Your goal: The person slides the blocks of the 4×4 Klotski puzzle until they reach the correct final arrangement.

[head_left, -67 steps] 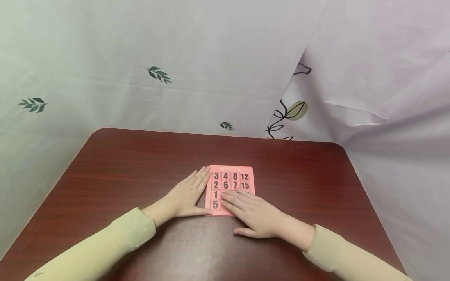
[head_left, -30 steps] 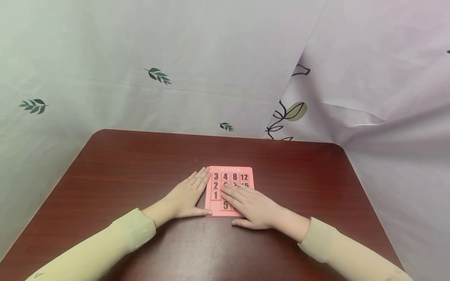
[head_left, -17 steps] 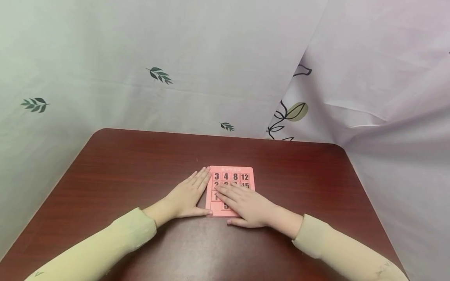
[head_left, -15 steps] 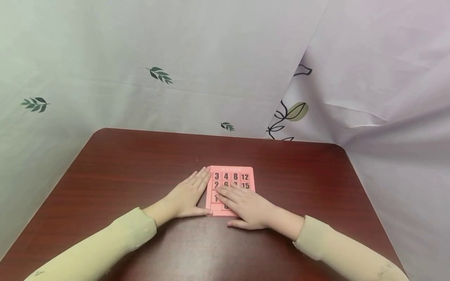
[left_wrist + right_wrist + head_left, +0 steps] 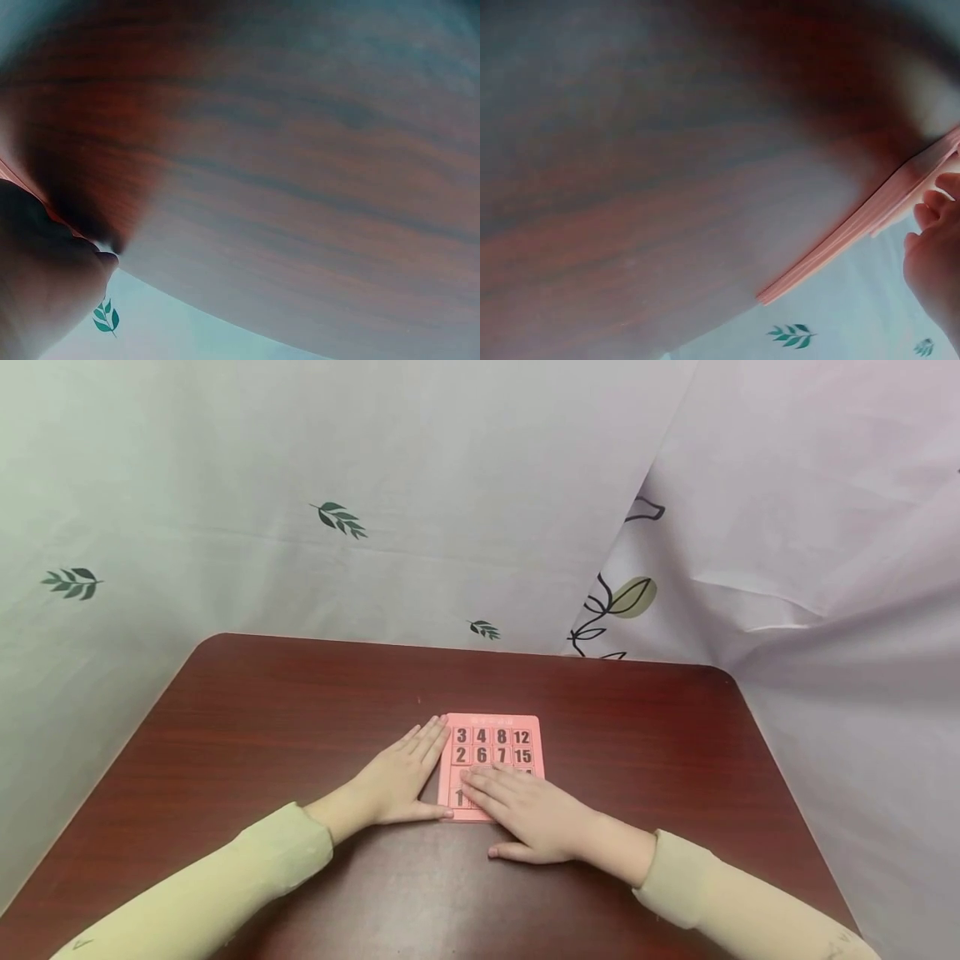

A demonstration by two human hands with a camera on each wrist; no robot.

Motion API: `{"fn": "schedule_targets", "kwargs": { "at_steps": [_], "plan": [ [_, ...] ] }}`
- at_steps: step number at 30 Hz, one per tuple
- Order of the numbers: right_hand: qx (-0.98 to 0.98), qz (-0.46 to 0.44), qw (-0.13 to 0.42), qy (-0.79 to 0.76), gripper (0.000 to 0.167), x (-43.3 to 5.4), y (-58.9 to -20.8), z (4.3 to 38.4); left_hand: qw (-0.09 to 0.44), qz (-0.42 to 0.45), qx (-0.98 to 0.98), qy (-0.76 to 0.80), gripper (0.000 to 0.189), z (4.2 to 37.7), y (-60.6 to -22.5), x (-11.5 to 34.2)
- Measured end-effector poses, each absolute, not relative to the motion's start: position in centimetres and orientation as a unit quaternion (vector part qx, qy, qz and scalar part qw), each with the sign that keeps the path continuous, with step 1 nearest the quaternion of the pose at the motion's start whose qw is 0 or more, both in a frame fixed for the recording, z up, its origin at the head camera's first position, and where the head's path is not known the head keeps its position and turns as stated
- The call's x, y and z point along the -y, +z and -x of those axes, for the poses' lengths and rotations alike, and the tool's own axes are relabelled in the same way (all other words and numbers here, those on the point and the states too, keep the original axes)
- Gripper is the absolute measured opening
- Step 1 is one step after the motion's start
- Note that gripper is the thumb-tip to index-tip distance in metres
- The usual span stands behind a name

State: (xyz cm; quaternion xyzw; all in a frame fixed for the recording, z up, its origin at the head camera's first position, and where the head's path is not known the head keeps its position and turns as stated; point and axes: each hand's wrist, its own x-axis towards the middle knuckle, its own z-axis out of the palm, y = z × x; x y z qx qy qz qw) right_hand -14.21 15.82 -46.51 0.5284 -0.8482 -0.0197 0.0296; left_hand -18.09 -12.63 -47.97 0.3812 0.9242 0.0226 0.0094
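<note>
While the left hand (image 5: 396,782) lies with straight fingers against the left edge of a pink number puzzle (image 5: 491,747), the right hand (image 5: 536,814) rests across its lower part, fingers likewise extended and uncurled. Just below the centre of the frame, the puzzle lies on the dark red surface (image 5: 315,710), tile 1 (image 5: 459,798) at its lower left.

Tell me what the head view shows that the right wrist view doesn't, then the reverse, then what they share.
Only the head view: the left hand, both pale sleeves and the numbered face of the pink sliding number puzzle, its top row reading 3, 4, 8, 12.

Only the right wrist view: a close, edge-on look along the puzzle's side wall.

Both: the right hand, the puzzle itself, the wood-grain table and the leaf-printed fabric backdrop.
</note>
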Motion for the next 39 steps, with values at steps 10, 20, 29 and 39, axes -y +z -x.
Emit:
{"fn": "schedule_targets", "kwargs": {
  "at_steps": [10,20,29,39],
  "plan": [
    [0.883,-0.469,-0.006,0.009,0.08,-15.9,-46.2,17.6,0.012,-0.381,-0.924,0.028,0.12,18.1,-48.1,12.6],
    [0.881,-0.474,-0.007,-0.004,0.08,-15.8,-46.2,18.5,0.015,-0.38,-0.924,0.029,0.119,18.0,-48.0,12.6],
    [0.87,-0.494,-0.003,-0.014,0.079,-15.6,-46.4,18.3,0.003,-0.385,-0.923,0.024,0.119,18.1,-48.3,12.7],
    [0.849,-0.527,0.036,-0.023,0.081,-15.7,-46.5,16.5,0.0,-0.384,-0.923,0.02,0.119,18.0,-48.2,12.7]
  ]
}}
